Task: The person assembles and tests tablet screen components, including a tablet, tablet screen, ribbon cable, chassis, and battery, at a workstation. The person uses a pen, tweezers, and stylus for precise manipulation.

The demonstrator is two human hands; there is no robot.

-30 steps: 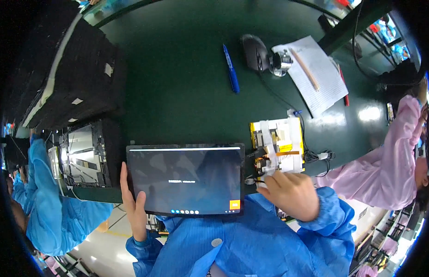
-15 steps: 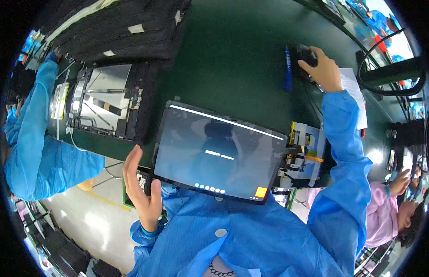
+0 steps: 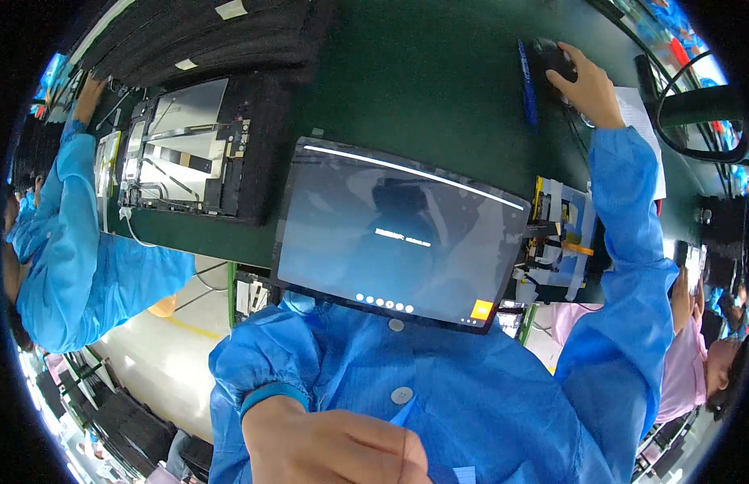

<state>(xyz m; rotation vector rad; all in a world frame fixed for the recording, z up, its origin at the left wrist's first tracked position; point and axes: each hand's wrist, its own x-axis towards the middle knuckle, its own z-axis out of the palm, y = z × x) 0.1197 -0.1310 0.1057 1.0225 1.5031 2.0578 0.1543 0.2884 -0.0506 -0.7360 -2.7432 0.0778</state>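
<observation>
A flat display panel [image 3: 334, 218] with a lit dark-blue screen lies tilted at the table's near edge, in front of my chest. My left hand [image 3: 334, 448] is raised close at the bottom of the view, its fingers curled; the lower edge cuts it off, so anything in it is hidden. At the far right, my right hand [image 3: 590, 87] rests with thumb and fingers around a black computer mouse [image 3: 548, 58]. Just left of the mouse lies a blue marker pen [image 3: 527, 85]. An opened electronic assembly [image 3: 561, 234] with yellow tape and ribbon cables adjoins the panel's right side.
An opened device [image 3: 185, 153] with metal plates lies on black foam at left. A co-worker's blue sleeve [image 3: 72, 194] reaches in beside it. White papers [image 3: 639, 121] and a black stand with a looped cable [image 3: 697, 109] are at right. Another person in pink sits lower right.
My left hand has left the panel's left side, moved down toward me, and its fingers have curled. My right hand stays at the mouse. The whole view has shifted slightly.
</observation>
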